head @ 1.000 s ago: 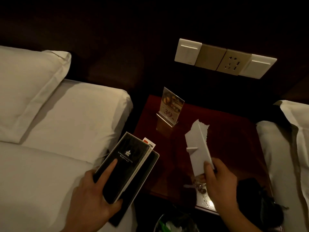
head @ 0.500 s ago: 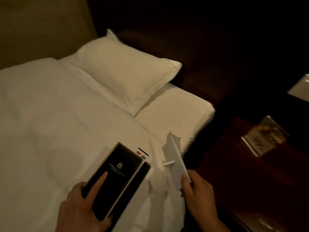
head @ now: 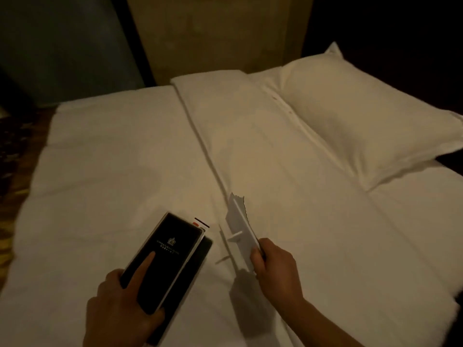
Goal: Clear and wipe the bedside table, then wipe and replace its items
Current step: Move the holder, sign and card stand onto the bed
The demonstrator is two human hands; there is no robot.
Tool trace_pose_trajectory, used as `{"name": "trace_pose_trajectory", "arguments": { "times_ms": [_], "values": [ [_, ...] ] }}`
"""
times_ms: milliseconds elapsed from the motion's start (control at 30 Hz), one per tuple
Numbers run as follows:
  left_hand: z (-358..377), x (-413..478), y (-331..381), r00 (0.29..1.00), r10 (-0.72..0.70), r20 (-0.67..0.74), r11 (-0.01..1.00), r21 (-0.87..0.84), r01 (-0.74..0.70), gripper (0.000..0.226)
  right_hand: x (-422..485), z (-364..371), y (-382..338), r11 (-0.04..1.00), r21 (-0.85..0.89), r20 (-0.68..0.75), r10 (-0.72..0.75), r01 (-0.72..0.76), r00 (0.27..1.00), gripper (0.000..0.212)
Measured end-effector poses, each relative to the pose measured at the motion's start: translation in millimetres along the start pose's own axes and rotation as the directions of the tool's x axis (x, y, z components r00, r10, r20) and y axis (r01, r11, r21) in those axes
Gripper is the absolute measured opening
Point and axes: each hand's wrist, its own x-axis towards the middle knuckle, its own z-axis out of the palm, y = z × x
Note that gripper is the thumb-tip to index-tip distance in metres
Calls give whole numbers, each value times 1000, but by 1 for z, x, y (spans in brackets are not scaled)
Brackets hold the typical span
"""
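Head view. The left hand point(head: 120, 304) grips the near end of a stack of 2 black folders point(head: 175, 249). Its index finger point(head: 144, 269) lies straight along the top cover, pointing at a small pale crest printed just beyond the fingertip. The thumb curls round the near right edge, and the remaining fingers are hidden beneath the stack. A white slip with red and black marks point(head: 200, 222) projects from the far end, well away from the fingers.

The right hand point(head: 275, 269) pinches the near end of a folded white card point(head: 240, 229). The thumb presses its left face, and the other fingers close behind it. The card extends away from the fingers, and its far edge is jagged. A small tab stands out of its left face, just ahead of the thumb.

Both items are held over a white bed point(head: 112, 159). A pillow point(head: 363, 121) lies far beyond the right fingers.
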Motion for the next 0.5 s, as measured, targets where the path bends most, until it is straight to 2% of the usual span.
{"name": "trace_pose_trajectory", "arguments": {
  "times_ms": [100,233,500],
  "values": [
    [-10,30,-43,994,-101,-30,995,-27,100,115,33,40,-42,996,-27,45,-81,83,996,23],
    [-15,64,-83,986,-138,-91,989,-74,132,113,65,81,-87,978,-89,66,-182,187,981,26],
    [-6,109,-107,976,-178,-130,979,-121,162,112,94,128,-113,969,-117,107,-207,219,972,26]
  ]
}}
